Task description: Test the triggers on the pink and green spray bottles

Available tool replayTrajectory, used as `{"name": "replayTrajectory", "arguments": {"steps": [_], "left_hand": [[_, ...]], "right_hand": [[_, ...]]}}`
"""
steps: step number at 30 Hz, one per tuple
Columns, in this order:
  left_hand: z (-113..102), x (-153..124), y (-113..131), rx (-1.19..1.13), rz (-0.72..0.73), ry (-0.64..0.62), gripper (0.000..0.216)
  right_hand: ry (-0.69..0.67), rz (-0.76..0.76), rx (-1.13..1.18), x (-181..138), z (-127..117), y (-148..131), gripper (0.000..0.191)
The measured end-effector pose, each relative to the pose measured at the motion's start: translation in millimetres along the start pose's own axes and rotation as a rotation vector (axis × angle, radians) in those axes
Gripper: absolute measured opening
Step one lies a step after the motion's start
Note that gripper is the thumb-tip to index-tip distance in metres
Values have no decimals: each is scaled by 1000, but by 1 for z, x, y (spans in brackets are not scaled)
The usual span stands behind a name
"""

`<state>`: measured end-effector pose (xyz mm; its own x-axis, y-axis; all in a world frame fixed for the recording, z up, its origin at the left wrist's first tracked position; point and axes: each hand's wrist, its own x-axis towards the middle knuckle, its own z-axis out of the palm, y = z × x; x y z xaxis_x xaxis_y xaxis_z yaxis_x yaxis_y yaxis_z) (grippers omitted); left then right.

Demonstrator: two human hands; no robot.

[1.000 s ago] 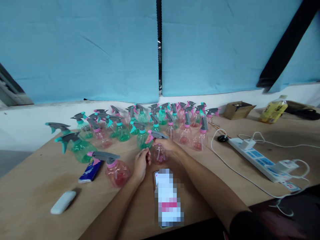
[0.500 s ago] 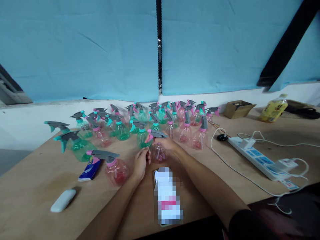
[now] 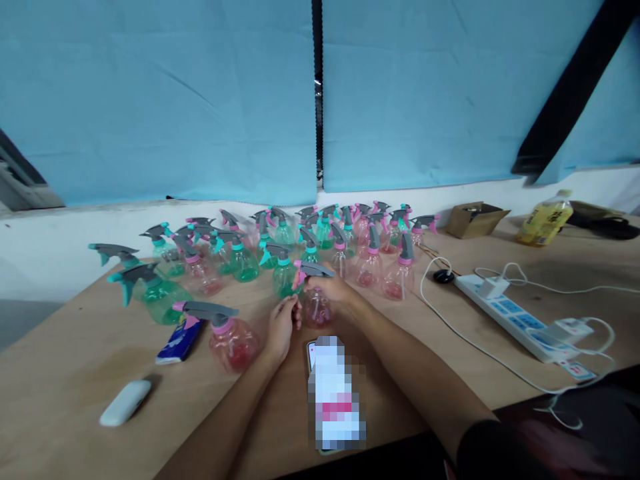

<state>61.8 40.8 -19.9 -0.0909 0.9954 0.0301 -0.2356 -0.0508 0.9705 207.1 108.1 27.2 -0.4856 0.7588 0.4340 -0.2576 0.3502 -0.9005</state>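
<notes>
A clear pink spray bottle (image 3: pixel 319 309) with a grey and pink trigger head stands upright in front of me. My right hand (image 3: pixel 331 288) is wrapped round its neck, just under the head. Close at its left side is my left hand (image 3: pixel 284 325), fingers curled in and thumb against the forefinger; whatever may be in that pinch is hidden. Just behind the hands stands a green spray bottle (image 3: pixel 285 277) with a teal trigger. Farther left, by my left forearm, is another pink spray bottle (image 3: pixel 235 348) with reddish liquid in it.
Several pink and green spray bottles (image 3: pixel 245 263) crowd the back of the table. A phone (image 3: pixel 333 393) lies between my forearms. Left are a blue packet (image 3: pixel 179 341) and a white case (image 3: pixel 126 403). Right are a power strip (image 3: pixel 510 317) with cables, a cardboard box (image 3: pixel 476 220) and a yellow-labelled bottle (image 3: pixel 545 220).
Hardly anything differs. My right hand keeps its hold on the pink spray bottle, and my left hand stays curled beside it. The whole view has shifted very slightly.
</notes>
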Motion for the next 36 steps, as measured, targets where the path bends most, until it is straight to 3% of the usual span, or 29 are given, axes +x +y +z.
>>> {"name": "replayTrajectory", "arguments": {"steps": [6, 10, 15, 20, 23, 28, 31, 36], "left_hand": [[1, -6, 1, 109, 54, -27, 34], [2, -16, 4, 311, 201, -87, 34], [2, -21, 6, 458, 270, -141, 34], [2, -20, 7, 469, 231, -173, 34], [1, -20, 7, 474, 236, -168, 33], [-1, -17, 0, 518, 244, -145, 30], [-1, -16, -3, 531, 251, -145, 30], [-1, -15, -2, 547, 271, -191, 29]], "right_hand": [[23, 27, -34, 2, -1, 3, 14], [32, -21, -69, 0, -2, -3, 14], [44, -71, 0, -2, 0, -7, 28], [237, -129, -110, 3, -10, -27, 30], [393, -313, -302, 7, -12, -57, 28], [539, -424, -362, 18, 13, -98, 26], [456, -405, -403, 31, 40, -101, 27], [157, -363, -609, 51, 83, -77, 34]]}}
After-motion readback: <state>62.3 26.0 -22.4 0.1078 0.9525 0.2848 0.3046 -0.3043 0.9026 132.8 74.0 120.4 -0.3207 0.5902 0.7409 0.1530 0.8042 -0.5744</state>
